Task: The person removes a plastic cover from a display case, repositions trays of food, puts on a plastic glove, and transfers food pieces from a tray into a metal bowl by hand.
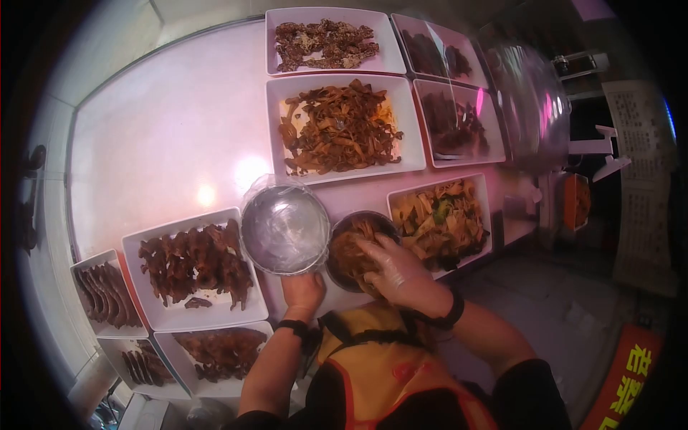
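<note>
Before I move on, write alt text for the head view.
A gloved right hand is in a dark bowl of brown food strips; the left hand touches a plastic-covered metal bowl. White trays of food stand nearby.

Carries, on the glossy counter, four white food trays toward the far edge, four similar trays around the near left corner, and a single tray by the near edge.

Pinkish light washes the counter, leaving two glare spots toward the left; the bowl gleams. Magenta reflections streak the clear cover at right. Edges bow, corners are black, detail is soft.
</note>
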{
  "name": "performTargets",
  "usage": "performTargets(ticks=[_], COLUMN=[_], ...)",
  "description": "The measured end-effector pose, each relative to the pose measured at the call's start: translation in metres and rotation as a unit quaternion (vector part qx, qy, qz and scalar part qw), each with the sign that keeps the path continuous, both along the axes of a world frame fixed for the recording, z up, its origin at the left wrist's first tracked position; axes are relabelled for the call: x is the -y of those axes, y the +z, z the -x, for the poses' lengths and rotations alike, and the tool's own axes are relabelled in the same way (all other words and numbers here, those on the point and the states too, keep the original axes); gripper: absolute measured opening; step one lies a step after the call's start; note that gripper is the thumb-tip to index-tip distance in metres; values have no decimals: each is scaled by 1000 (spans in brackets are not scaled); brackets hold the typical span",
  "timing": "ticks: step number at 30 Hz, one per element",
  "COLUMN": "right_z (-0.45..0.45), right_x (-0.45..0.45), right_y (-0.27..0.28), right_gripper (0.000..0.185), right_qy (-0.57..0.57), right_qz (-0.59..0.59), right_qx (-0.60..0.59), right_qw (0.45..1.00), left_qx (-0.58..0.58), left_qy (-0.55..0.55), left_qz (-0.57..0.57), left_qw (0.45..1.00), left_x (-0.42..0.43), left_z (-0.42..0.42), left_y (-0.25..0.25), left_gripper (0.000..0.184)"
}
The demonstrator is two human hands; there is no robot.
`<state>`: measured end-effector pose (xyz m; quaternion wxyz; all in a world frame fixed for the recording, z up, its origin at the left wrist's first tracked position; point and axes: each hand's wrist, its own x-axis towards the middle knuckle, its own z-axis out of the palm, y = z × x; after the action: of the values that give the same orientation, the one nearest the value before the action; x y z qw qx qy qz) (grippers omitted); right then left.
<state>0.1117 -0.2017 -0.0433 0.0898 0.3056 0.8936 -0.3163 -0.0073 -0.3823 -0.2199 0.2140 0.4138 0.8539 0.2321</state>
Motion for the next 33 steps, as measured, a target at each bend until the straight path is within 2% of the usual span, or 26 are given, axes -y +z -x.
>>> performTargets(ticks=[4,6,7,9,12,16,19,28,30,33], right_z=[-3,-7,-8,-2,-5,-7,2,19,21,28], right_x=[-8,-5,-4,-6,-3,14,18,18,13,23], right_y=[10,1,1,5,15,-23,-41,-24,-39,-63], right_gripper=[53,35,35,25,18,17,17,18,17,8], right_qy=[-37,-17,-21,-15,3,72,127,151,247,216], right_qz=[1,40,46,-43,10,-3,-3,-72,-39,1], right_qx=[-38,11,13,31,93,112,150,175,205,172], right_qw=[999,999,999,998,996,991,981,970,946,961], left_qx=[3,21,23,-19,-20,-40,-3,-23,-15,-13], left_qy=[2,-12,-16,8,6,10,-6,8,-2,5], left_qz=[-19,22,28,-31,-32,-48,1,-40,-18,-11], left_qw=[1000,999,999,999,999,998,1000,999,1000,1000], left_x=[-2,3,4,0,-4,-4,0,-9,-4,-5], left_z=[3,1,0,0,1,-1,1,4,2,2], left_y=[1,-1,-1,0,5,5,1,15,6,6], left_gripper=[43,42,42,35,34,34,38,35,37,39])
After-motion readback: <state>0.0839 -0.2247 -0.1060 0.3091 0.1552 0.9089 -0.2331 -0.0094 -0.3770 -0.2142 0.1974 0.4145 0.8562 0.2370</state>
